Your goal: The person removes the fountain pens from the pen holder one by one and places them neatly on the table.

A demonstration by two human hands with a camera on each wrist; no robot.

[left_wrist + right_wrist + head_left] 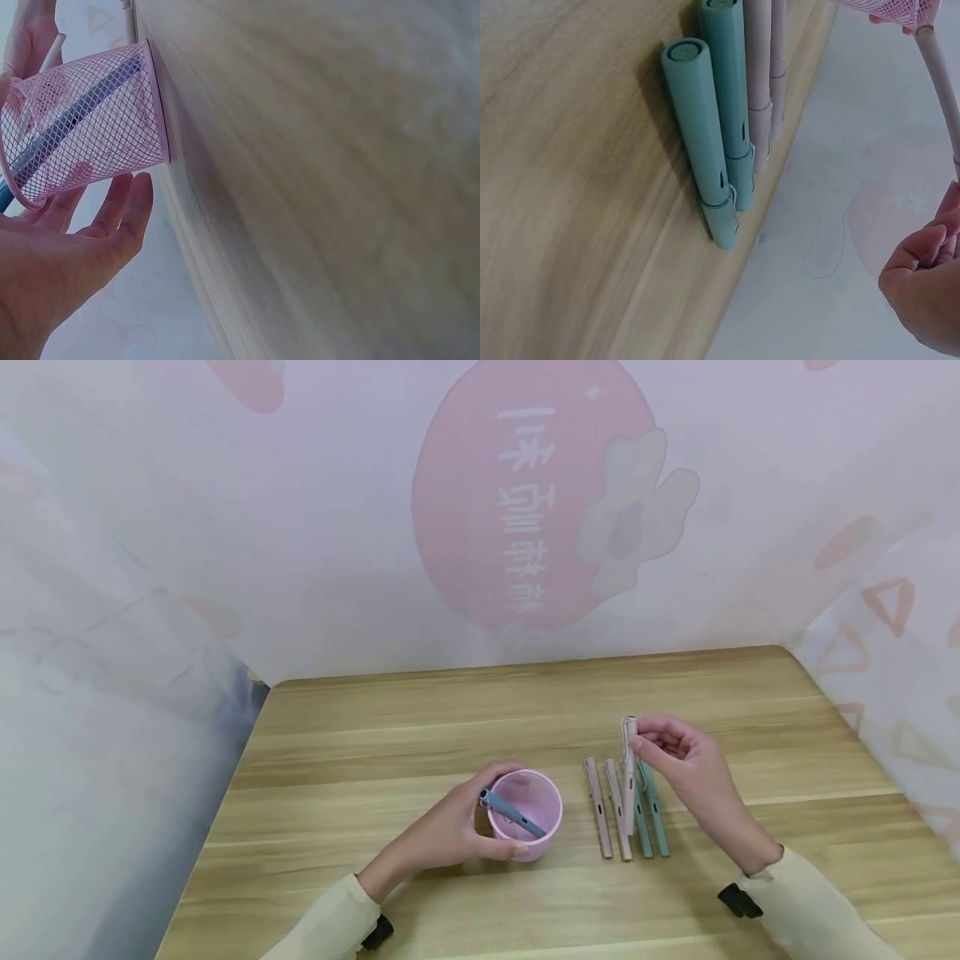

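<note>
Status: one slate-blue capped pen (513, 814) already stands slanted inside the pink wire-mesh pen cup (534, 835), its upper end leaning over the rim on the cup's left. A pale pink capped pen with a metal clip (629, 768) is lifted off the light wooden tabletop (420, 735), to the right of the cup and not yet over it. Four pens lie flat in a tight row just right of the cup: two pale pink pens (607, 810) nearest it, then two teal pens (651, 818) beyond (side by side and touching, as the right wrist view shows). By that count the loading looks roughly one part done, one in transit, four outstanding.

Left hand (450, 831): fingers curved round the cup's left and near wall, with the thumb at the rim by the blue pen's end. It grips the cup, which stands upright on the tabletop.

Right hand (686, 760): fingertips bunched, pinching the lifted pink pen near its clip end. The pen hangs roughly upright above the far ends of the row.
</note>
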